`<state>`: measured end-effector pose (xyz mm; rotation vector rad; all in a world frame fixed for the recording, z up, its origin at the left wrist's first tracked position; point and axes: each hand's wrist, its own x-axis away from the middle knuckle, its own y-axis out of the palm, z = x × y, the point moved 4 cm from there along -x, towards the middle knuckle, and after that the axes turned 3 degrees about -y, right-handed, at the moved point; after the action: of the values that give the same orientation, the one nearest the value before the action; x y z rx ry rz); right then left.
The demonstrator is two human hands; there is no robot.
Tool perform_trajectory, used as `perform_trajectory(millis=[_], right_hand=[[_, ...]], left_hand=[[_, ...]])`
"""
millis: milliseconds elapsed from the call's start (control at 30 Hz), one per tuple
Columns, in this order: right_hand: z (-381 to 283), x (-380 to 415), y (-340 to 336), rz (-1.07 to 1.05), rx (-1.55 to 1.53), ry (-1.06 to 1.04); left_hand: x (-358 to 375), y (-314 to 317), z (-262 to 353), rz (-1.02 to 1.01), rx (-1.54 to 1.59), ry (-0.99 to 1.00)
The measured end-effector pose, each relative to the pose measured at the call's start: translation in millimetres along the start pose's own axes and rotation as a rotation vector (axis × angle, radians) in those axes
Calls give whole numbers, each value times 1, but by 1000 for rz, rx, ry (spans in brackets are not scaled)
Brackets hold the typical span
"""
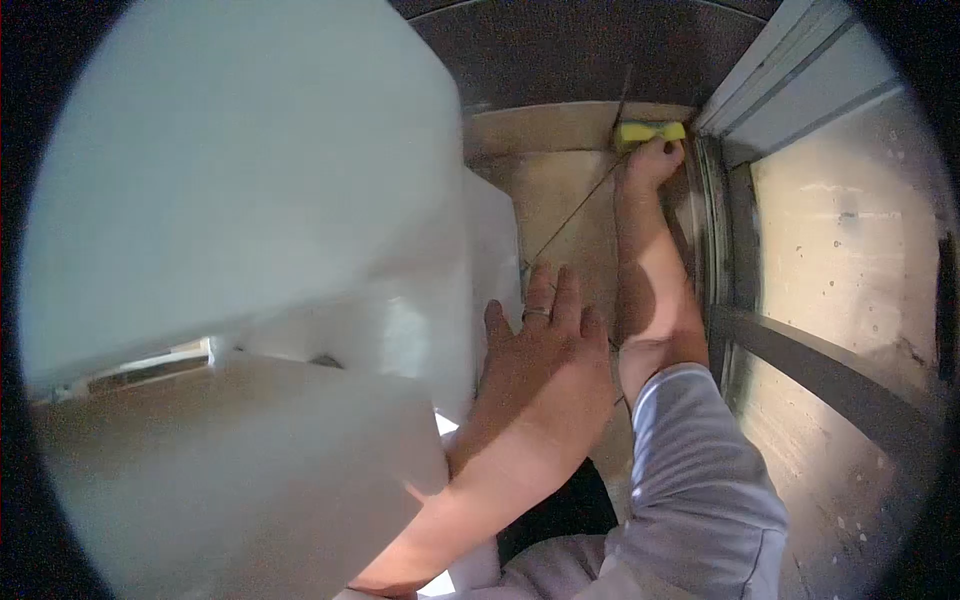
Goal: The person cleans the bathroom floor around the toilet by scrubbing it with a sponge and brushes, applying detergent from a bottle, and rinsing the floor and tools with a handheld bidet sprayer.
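Observation:
My right hand is closed on a yellow sponge, at the far corner where the floor meets the low skirting. That arm is stretched out along the right wall. Nearer to me, my left hand has its fingers spread, palm down over the floor, with a ring on one finger. Nothing shows in it. A thin dark line runs diagonally across the floor from near the left fingertips towards the sponge.
A large white smooth object fills the left side, close to my left arm. On the right stands a dark-framed glass door or window. A dark panel closes off the far end above the light skirting.

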<state>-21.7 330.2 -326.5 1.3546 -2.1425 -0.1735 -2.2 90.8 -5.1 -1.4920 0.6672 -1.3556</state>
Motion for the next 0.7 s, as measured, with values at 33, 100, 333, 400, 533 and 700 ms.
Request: perform_trajectory(millis=[33, 100, 333, 400, 533, 700], right_hand=[[-10, -6, -5, -33, 197, -275], [-23, 8, 2, -74, 384, -549], [36, 82, 18, -582, 1416, -824], [46, 86, 27, -603, 1561, -818], [43, 84, 29, -1044, 1708, -898], [9, 67, 14, -1075, 1481, -1089]], left_hand=[[0, 0, 2, -3, -1, 7], [1, -2, 1, 37, -7, 17], [-1, 7, -1, 128, 82, 22], [-2, 1, 1, 8, 20, 41], [-1, 2, 4, 1, 22, 50], [1, -1, 4, -15, 33, 57]])
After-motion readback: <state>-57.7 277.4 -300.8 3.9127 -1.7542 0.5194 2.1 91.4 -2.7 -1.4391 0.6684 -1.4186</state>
